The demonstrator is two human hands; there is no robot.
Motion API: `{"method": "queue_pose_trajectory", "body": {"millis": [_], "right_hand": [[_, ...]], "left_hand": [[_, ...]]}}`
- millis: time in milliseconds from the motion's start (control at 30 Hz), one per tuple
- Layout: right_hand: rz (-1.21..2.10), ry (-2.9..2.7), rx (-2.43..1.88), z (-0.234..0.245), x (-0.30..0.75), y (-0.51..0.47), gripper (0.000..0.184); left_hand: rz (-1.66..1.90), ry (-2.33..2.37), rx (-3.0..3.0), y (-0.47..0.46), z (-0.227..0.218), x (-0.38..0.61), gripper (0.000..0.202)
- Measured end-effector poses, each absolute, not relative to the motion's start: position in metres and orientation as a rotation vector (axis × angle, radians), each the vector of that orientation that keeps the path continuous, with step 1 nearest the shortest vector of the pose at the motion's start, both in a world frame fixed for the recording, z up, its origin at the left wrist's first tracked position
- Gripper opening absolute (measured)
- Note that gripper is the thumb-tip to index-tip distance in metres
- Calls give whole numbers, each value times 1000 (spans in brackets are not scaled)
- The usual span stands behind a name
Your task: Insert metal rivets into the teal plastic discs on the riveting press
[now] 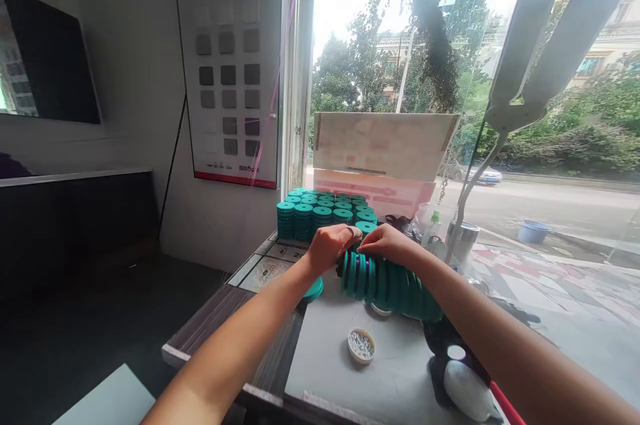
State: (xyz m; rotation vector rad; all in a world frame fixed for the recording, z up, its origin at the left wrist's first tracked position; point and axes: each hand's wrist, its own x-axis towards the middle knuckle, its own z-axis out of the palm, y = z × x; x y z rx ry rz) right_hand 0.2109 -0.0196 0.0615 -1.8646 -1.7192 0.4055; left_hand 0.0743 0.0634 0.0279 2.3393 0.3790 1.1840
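Note:
A row of teal ring-like discs (370, 278), set on edge side by side, lies across the white board on the table. At its far left end, my left hand (334, 244) is closed in a pinch just above the discs. My right hand (389, 242) meets it there, thumb and fingertips pressed together over the same discs. Whatever sits between the fingertips is too small to make out. Below the row stands a small round dish (361, 346) of tiny white pieces. A second dish (381, 310) is partly hidden under the row.
Stacks of teal discs (323, 212) stand at the back of the table, with a loose teal disc (313, 289) left of the board (320, 352). To the right are a white rounded object (467, 390), a metal can (465, 238) and a lamp arm (467, 185) by the window.

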Motion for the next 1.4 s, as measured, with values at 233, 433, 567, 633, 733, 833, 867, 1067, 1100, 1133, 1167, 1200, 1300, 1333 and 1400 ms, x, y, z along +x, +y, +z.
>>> {"method": "queue_pose_trajectory", "body": {"millis": [233,433,567,633,733,833,867,1067,1100,1133,1167,1200,1300,1333,1400], "right_hand": [[4,-1632,-1791,53,192,-53,25],[10,-1614,-1665,47,190,-57,22],[89,-1615,-1593,45,194,-54,18],[111,-1573,-1574,44,197,-53,22],[137,-1518,-1554,42,202,-49,29],[157,-1533,-1530,43,203,-44,30],[154,-1544,-1522,43,202,-43,30],[89,-1554,-1455,43,197,-43,27],[90,-1545,-1442,42,197,-44,28],[95,-1535,-1427,42,198,-44,29],[102,-1525,-1411,42,199,-45,29],[109,-1519,-1392,42,199,-45,30],[108,-1522,-1338,44,200,-49,29],[97,-1526,-1326,44,199,-52,28],[67,-1530,-1314,44,196,-59,26]], "left_hand": [[1235,258,2656,60,32,71,26],[1399,299,2645,50,31,61,23],[1487,322,2560,41,34,57,18],[1526,331,2492,38,38,58,16],[1578,341,2358,36,46,62,10],[1586,327,2249,32,52,66,4],[1577,315,2229,29,54,67,3],[1492,215,2263,11,54,69,5],[1516,220,2258,10,51,67,8],[1528,240,2244,9,46,64,15],[1505,270,2231,8,41,60,24],[1439,296,2227,9,34,56,34],[1124,324,2227,13,12,48,57],[1058,331,2219,15,5,47,60],[1039,381,2180,16,-4,49,61]]}}
